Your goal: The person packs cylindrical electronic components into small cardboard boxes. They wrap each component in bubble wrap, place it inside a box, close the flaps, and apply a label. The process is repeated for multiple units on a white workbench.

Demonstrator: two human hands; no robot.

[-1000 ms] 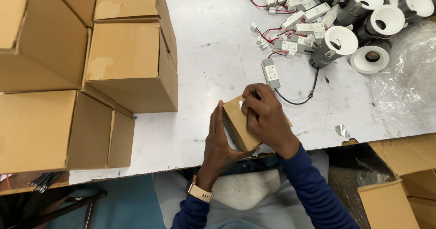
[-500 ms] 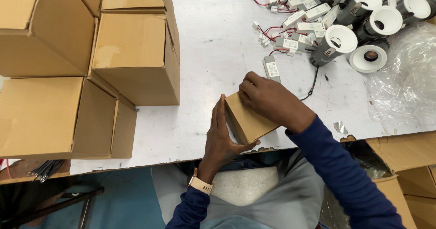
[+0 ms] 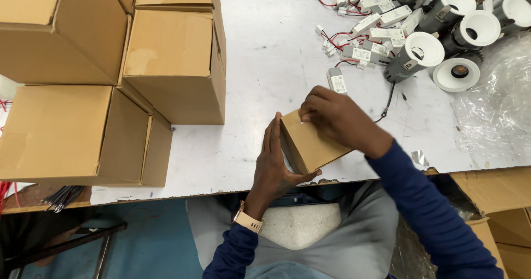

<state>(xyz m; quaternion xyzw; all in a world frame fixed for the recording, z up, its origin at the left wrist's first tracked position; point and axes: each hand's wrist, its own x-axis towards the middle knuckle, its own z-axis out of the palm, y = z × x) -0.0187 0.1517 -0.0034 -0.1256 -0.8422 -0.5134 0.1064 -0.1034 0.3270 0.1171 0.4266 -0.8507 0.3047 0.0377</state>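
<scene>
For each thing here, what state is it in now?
Small cardboard box: closed, held at the table edge.
Left hand: flat against the box side.
Right hand: pressing on the box top.
Large cartons: closed, stacked.
Downlights: loose, wired, piled.
Plastic wrap: crumpled.

A small brown carton (image 3: pixel 312 143) sits at the table's near edge, clasped between the left hand (image 3: pixel 276 165) at its 9 o'clock side and the right hand (image 3: pixel 337 118) on its top at 1 o'clock. Four large plain brown boxes (image 3: pixel 177 63) are stacked at 9 to 11 o'clock. More brown cartons (image 3: pixel 498 201) lie at 4 o'clock. Small white-labelled driver units (image 3: pixel 365 41) cluster at 1 o'clock.
</scene>
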